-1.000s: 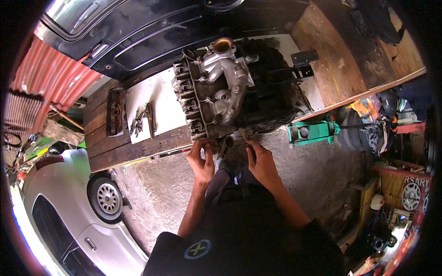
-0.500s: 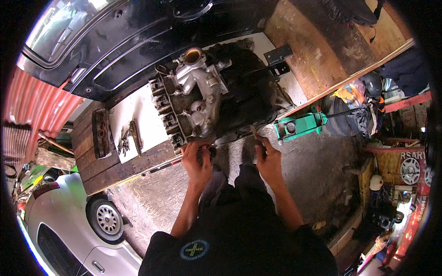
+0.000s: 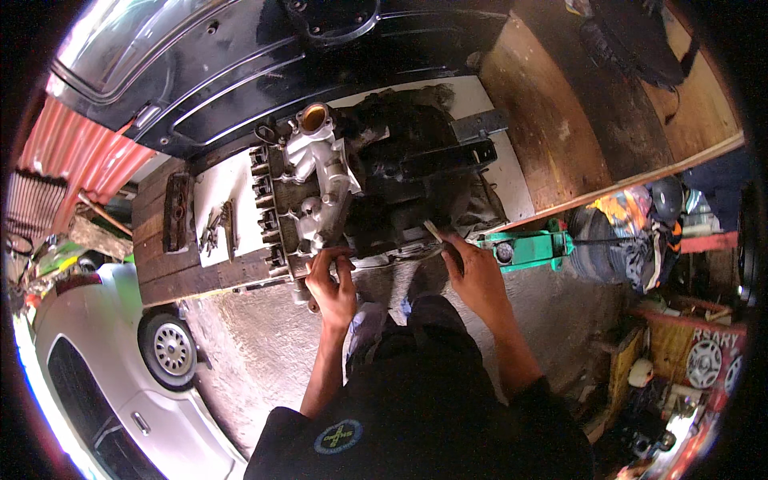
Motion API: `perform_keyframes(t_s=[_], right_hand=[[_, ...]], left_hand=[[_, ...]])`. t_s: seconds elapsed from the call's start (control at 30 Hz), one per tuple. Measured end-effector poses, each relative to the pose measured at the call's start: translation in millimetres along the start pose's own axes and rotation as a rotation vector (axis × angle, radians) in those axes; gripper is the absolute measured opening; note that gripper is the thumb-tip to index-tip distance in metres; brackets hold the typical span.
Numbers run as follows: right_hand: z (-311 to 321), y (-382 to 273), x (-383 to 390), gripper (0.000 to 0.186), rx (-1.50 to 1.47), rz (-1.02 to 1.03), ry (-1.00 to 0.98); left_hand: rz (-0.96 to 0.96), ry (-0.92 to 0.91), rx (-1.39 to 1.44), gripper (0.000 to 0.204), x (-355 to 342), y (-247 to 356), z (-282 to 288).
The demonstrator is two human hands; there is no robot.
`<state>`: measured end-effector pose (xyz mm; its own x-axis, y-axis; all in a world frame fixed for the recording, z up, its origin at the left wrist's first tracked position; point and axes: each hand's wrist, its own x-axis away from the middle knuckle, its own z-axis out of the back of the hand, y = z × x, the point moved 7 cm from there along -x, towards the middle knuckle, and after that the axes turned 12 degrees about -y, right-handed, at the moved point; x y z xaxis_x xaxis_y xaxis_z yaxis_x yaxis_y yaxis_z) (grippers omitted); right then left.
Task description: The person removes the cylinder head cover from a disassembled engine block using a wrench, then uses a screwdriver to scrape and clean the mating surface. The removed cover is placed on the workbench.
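Note:
A greasy engine lies on the bench in front of me, with a silvery intake manifold on its left part. My left hand is closed at the engine's near edge, fingers curled over the metal just below the manifold; what the fingertips grip is partly hidden. In my right hand is a slim tool with a pale flat end, pinched between thumb and fingers. Its tip points at the dark near side of the engine; whether it touches is hard to tell.
The wooden bench carries a white sheet with small metal tools and a long dark part. A green floor jack stands right of the engine. A silver car is at the left. A black vehicle panel rises behind.
The view has shifted, so the engine sits lower and further left in it. My right hand has brought the tool's pale end further in over the engine. My left hand stays at the near edge.

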<state>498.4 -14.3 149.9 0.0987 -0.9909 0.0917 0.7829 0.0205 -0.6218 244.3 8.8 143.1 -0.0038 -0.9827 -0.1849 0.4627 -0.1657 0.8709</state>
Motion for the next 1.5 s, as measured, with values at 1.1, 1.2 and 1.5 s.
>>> perform_keyframes(t_s=[1.1,1.2,1.5], right_hand=[[5,30,-99,0.030,0.215,0.473,-0.429],[-6,35,-109,0.028,0.156,0.537,-0.503],[-37,13,-142,0.022,0.075,0.718,-0.577]], left_hand=[[0.429,0.439,0.142,0.017,70,-22,-55],[0.467,0.519,0.251,0.018,79,-21,-85],[0.514,0.641,0.348,0.017,85,6,-117]])
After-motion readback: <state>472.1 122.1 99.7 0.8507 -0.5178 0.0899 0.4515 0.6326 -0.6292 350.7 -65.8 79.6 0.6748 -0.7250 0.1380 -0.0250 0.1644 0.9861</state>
